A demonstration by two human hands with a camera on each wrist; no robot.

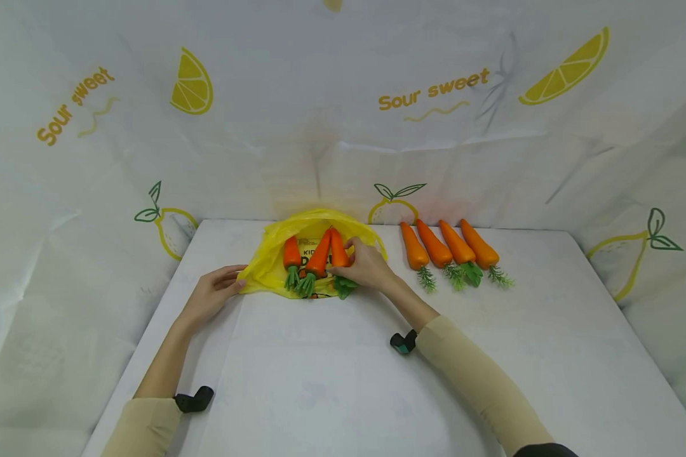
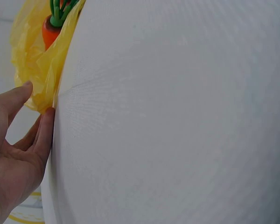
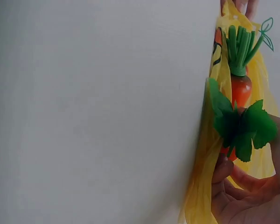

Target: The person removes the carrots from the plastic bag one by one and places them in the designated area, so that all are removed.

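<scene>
A yellow plastic bag [image 1: 263,254] lies mouth toward me, with orange carrots [image 1: 318,255] on its printed side. My right hand [image 1: 368,265] grips the rightmost carrot [image 1: 338,249] there, thumb and fingers at its thick end. In the right wrist view its broad green leaves [image 3: 247,126] cover much of that grip. At the bag's left corner is my left hand [image 1: 213,293], thumb and fingers spread apart. Its fingertips [image 2: 47,116] touch the bag's edge in the left wrist view. Another carrot [image 1: 291,252] lies left in the bag, stems toward me.
Several carrots [image 1: 456,244] lie side by side on the white table [image 1: 343,368], right of the bag, tops toward me. A white cloth with lemon prints [image 1: 297,127] hangs behind and beside the table. Dark wrist devices [image 1: 194,400] are on both forearms.
</scene>
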